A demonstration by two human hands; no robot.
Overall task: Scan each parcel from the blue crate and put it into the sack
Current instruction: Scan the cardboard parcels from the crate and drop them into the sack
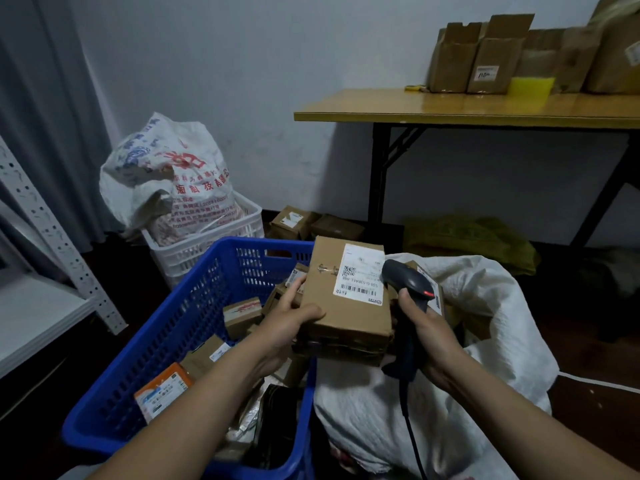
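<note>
You hold one parcel (346,306) at the centre of the frame, over the spot where the blue crate (194,306) meets the sack (491,306). Its white label (360,275) faces up. Your left hand (291,320) grips the parcel's left edge with the thumb on top. Your right hand (429,330) is curled round the handle of one scanner (410,282), whose head sits at the label's right edge with a red light glowing on it. The scanner's cable runs off the bottom edge.

At least four more parcels show in the crate at lower left, and your left forearm hides others. Whether a second box lies pressed under the held one is hard to make out. One more box peeks from the sack's mouth behind the scanner.

Behind the crate, a white crate (207,244) carries a printed sack (173,174). Two boxes (294,220) lie on the dark floor by the wall. At upper right, a worktop (415,105) bears a row of open cartons (491,57), the last one cut off by the frame. A white rack (41,216) and a curtain (34,98) fill the left side.
</note>
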